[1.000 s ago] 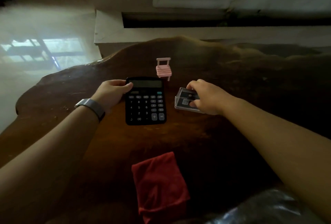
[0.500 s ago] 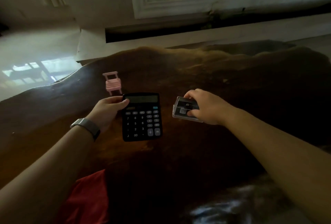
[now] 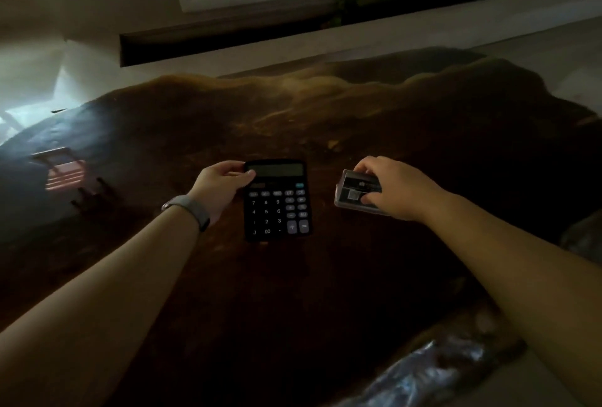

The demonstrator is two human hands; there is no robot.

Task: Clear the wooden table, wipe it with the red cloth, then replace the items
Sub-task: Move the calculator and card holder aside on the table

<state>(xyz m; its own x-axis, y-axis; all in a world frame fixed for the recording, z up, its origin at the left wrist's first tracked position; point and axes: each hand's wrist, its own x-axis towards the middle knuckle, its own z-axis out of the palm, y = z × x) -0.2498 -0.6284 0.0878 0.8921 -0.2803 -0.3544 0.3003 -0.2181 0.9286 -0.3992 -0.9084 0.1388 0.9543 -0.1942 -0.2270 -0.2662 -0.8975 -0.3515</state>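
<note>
Both items have come up off the tabletop [image 3: 374, 113] since a second ago. The left hand [image 3: 221, 185] grips the calculator [image 3: 277, 199] at its upper-left corner; the right hand [image 3: 395, 188] holds the small clear case [image 3: 353, 193]. The pink toy chair [image 3: 63, 172] has slid to the frame's left edge, the red cloth out of view. Clearing looks underway, chair remaining.

Wooden table [image 3: 358, 133] is seen bare across its far half and right side; open passage is offered there. Near centre is occupied by the calculator [image 3: 277, 199], gripped by the left hand [image 3: 221, 186], and the clear case [image 3: 356, 193], gripped by the right hand [image 3: 395, 190]; a narrow gap is left between them. Far left is blocked by a small pink chair [image 3: 63, 170].
</note>
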